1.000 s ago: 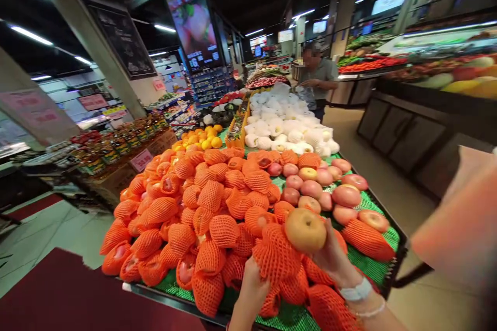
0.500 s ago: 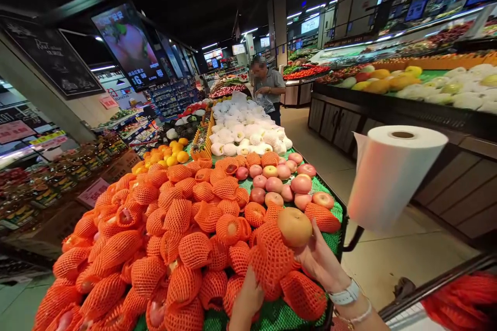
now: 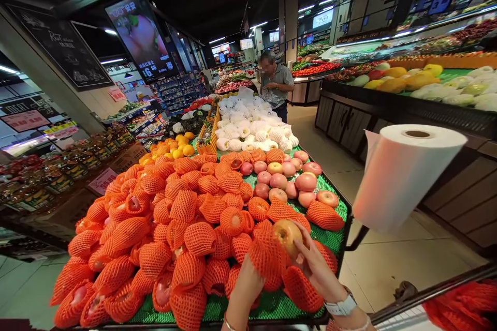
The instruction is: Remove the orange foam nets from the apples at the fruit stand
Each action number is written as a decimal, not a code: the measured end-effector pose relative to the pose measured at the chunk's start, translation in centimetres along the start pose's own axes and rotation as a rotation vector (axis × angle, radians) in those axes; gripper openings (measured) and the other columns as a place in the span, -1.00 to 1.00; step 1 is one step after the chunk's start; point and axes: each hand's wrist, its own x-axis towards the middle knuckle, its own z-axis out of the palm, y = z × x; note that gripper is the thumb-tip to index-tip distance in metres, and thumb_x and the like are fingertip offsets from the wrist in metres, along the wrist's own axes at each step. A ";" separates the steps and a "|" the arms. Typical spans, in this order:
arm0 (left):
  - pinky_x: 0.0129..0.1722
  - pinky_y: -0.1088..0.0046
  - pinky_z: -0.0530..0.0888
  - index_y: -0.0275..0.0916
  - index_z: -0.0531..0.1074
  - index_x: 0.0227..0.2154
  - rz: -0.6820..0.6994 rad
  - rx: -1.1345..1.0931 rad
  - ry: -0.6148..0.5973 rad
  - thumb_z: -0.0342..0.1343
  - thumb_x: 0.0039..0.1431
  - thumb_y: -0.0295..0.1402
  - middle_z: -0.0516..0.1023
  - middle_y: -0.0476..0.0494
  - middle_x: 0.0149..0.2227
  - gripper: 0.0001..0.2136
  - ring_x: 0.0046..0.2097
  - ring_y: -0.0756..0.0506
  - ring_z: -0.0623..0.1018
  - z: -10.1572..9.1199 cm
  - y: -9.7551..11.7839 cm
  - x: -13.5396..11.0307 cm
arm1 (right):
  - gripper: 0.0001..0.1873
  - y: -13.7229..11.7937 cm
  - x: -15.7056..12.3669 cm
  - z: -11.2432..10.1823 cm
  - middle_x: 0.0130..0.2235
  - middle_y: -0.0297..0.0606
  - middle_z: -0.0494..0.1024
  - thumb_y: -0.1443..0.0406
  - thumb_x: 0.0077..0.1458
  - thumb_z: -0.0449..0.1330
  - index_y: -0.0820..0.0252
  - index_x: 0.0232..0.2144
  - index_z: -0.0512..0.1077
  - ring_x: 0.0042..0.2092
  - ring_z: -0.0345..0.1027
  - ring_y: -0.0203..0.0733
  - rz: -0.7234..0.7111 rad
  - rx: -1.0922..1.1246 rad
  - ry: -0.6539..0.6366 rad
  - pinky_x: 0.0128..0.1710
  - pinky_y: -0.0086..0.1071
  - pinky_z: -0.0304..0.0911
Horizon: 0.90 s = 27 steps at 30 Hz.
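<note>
My right hand (image 3: 312,266) is closed on a yellowish apple (image 3: 286,238), with the fingers over its right side. My left hand (image 3: 248,279) grips an orange foam net (image 3: 264,253) just left of the apple. The net's open end meets the apple's left side; whether any of the fruit sits inside it I cannot tell. Around both hands lie many apples in orange foam nets (image 3: 200,238). Beyond them, bare red apples (image 3: 278,181) rest on the green mat (image 3: 328,204).
A roll of plastic bags (image 3: 407,176) stands on a bracket at the stand's right edge. White-netted fruit (image 3: 252,126) and oranges (image 3: 182,150) lie farther back. A person (image 3: 275,83) stands beyond the stand. At lower right is a red item (image 3: 466,305) beside a rail.
The apple and my right hand have come down and slightly left, and the apple has turned. My left hand has shifted its grip up the net. The view has swung slightly left.
</note>
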 end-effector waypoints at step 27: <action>0.07 -0.03 0.46 -0.14 0.47 0.05 -0.275 -0.138 0.208 0.06 0.15 -0.40 0.55 -0.28 0.05 -0.62 0.08 -0.35 0.52 2.9 0.1 -2.8 | -0.68 3.3 -1.1 1.1 -0.21 -0.19 0.45 0.00 0.09 0.18 0.09 -0.26 0.39 -0.15 0.39 -0.02 -0.442 -0.802 -0.055 -0.14 -0.16 0.40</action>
